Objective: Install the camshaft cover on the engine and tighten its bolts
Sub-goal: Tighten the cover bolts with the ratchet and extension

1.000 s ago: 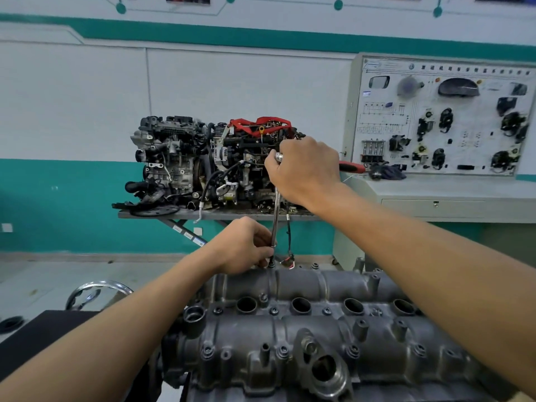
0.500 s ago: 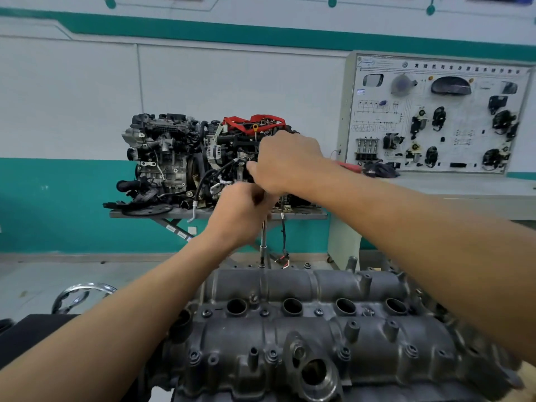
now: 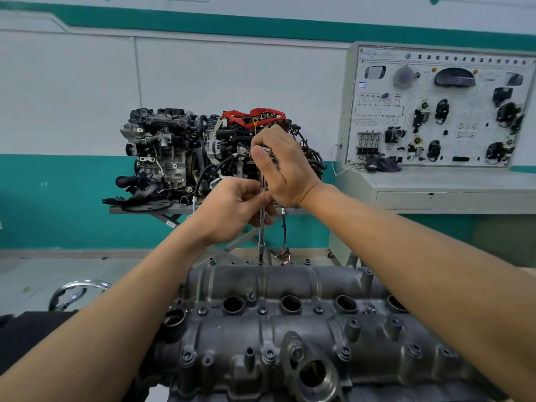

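Observation:
The grey cast camshaft cover (image 3: 290,329) lies across the engine in front of me, with several bolts along its edges and four round plug holes in a row. A long chrome socket extension (image 3: 262,227) stands upright, its tip on a bolt (image 3: 260,261) at the cover's far edge. My right hand (image 3: 285,166) grips the tool's upper end, thumb pressed on the top. Just below it, my left hand (image 3: 232,207) pinches the shaft between thumb and fingers.
A display engine with red hoses (image 3: 203,152) stands on a metal stand behind the tool. A grey training panel console (image 3: 441,111) fills the right background. A chrome ring (image 3: 75,291) and a black mat (image 3: 29,329) are at the lower left.
My left hand has slid up the shaft from near the cover to just under my right hand. My right hand has turned at the top of the tool.

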Demonstrator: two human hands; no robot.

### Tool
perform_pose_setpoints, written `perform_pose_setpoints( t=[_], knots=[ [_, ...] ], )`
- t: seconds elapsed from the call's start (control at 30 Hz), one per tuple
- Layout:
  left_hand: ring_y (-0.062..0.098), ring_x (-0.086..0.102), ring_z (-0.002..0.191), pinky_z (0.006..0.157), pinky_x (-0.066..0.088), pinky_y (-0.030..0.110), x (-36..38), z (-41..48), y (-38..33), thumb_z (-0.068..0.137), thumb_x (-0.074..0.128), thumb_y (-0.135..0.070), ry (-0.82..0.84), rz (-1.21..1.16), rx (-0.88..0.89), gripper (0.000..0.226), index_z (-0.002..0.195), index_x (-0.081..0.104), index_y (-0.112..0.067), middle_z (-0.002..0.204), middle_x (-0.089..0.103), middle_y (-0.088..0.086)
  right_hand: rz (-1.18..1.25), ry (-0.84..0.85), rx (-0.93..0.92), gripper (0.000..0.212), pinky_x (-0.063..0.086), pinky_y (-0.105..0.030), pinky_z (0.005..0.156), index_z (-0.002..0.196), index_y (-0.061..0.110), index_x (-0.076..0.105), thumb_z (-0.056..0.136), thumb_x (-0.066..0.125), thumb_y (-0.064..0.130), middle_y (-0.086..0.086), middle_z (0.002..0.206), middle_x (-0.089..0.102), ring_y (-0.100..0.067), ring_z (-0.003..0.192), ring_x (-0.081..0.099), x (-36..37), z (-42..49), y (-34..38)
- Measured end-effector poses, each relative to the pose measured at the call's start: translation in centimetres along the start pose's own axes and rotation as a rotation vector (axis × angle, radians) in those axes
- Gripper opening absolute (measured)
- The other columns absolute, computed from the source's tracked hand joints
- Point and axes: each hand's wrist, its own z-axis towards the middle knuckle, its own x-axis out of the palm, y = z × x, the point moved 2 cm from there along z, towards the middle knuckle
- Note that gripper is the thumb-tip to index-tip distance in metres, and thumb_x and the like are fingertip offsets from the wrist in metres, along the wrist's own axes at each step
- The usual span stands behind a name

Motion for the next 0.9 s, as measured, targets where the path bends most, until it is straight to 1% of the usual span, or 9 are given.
perform_pose_setpoints(
  t=[0.13, 0.23, 0.3, 0.43, 0.53, 0.63, 0.73, 0.8, 0.9],
  knots=[
    [0.021, 0.076, 0.074, 0.067, 0.062, 0.031, -0.2, 0.1, -0.1, 0.102, 0.055, -0.016, 0.019, 0.033, -0.009, 0.023, 0.099, 0.068, 0.002, 0.087, 0.076, 0.011, -0.056, 0.071, 0.003, 0.034, 0.036, -0.032, 0.070, 0.088, 0.005, 0.058, 0.100, 0.039, 0.030, 0.001, 0.076, 0.053, -0.018, 0.072, 0.047, -0.7, 0.0, 0.5],
    [0.020, 0.075, 0.070, 0.074, 0.062, 0.043, 0.8, -0.2, 0.4, 0.104, 0.049, -0.015, -0.107, 0.074, -0.009, 0.020, 0.099, 0.065, -0.005, 0.087, 0.074, 0.010, -0.434, 0.233, 0.034, 0.033, 0.036, -0.032, 0.057, 0.088, 0.012, 0.052, 0.103, 0.038, 0.039, 0.003, 0.063, 0.049, -0.024, 0.059, 0.052, -1.3, 0.9, 1.1],
    [0.019, 0.074, 0.067, 0.074, 0.061, 0.048, 1.5, -0.3, 0.6, 0.104, 0.048, -0.017, -0.158, 0.085, -0.021, 0.020, 0.097, 0.064, -0.009, 0.084, 0.073, 0.008, -0.678, 0.328, 0.094, 0.030, 0.036, -0.035, 0.057, 0.088, 0.019, 0.044, 0.104, 0.033, 0.042, 0.007, 0.059, 0.037, -0.026, 0.060, 0.048, -1.3, 1.5, 2.0],
    [0.014, 0.071, 0.059, 0.065, 0.060, 0.041, 2.0, -0.7, 0.6, 0.102, 0.050, -0.024, -0.191, 0.190, -0.022, 0.027, 0.088, 0.064, -0.006, 0.073, 0.073, 0.001, -0.790, 0.454, 0.241, 0.013, 0.038, -0.038, 0.061, 0.086, 0.019, 0.053, 0.098, 0.047, 0.019, 0.004, 0.062, 0.034, -0.028, 0.068, 0.049, -1.8, 2.4, 4.5],
    [0.011, 0.069, 0.055, 0.056, 0.058, 0.029, 2.2, -1.1, 0.6, 0.102, 0.051, -0.025, -0.181, 0.248, -0.027, 0.028, 0.081, 0.063, -0.010, 0.069, 0.071, -0.002, -0.784, 0.534, 0.304, 0.012, 0.038, -0.038, 0.064, 0.081, 0.018, 0.051, 0.088, 0.050, 0.008, 0.002, 0.065, 0.037, -0.027, 0.071, 0.047, -1.8, 3.0, 6.0],
    [0.012, 0.069, 0.056, 0.055, 0.057, 0.027, 2.0, -1.3, 0.8, 0.103, 0.051, -0.023, -0.193, 0.265, -0.030, 0.024, 0.086, 0.062, -0.009, 0.071, 0.071, -0.002, -0.726, 0.455, 0.191, 0.018, 0.037, -0.038, 0.062, 0.077, 0.019, 0.048, 0.095, 0.049, 0.023, 0.003, 0.065, 0.043, -0.026, 0.066, 0.046, -1.7, 2.9, 5.8],
    [0.012, 0.069, 0.057, 0.058, 0.058, 0.030, 2.2, -1.3, 0.8, 0.103, 0.052, -0.023, -0.146, 0.256, 0.001, 0.020, 0.087, 0.060, -0.013, 0.076, 0.072, -0.002, -0.300, 0.212, 0.089, 0.034, 0.039, -0.037, 0.055, 0.069, 0.009, 0.052, 0.097, 0.054, 0.028, -0.003, 0.053, 0.046, -0.026, 0.052, 0.045, -2.2, 1.3, 3.8],
    [0.010, 0.068, 0.056, 0.055, 0.055, 0.025, 2.3, -1.2, 0.5, 0.102, 0.053, -0.023, -0.117, 0.292, 0.028, 0.018, 0.089, 0.060, -0.014, 0.077, 0.071, -0.003, -0.051, 0.033, 0.127, 0.035, 0.040, -0.042, 0.061, 0.067, 0.002, 0.056, 0.095, 0.055, 0.024, -0.011, 0.055, 0.051, -0.027, 0.054, 0.047, -2.1, 0.1, 2.7],
    [0.010, 0.069, 0.057, 0.053, 0.053, 0.021, 2.1, -1.5, 0.4, 0.103, 0.051, -0.024, -0.149, 0.261, 0.027, 0.018, 0.091, 0.061, -0.013, 0.077, 0.071, -0.003, -0.023, -0.035, 0.145, 0.033, 0.040, -0.042, 0.070, 0.071, 0.010, 0.054, 0.093, 0.046, 0.033, -0.002, 0.061, 0.048, -0.020, 0.059, 0.044, -0.5, 0.0, 2.5]
  ],
)
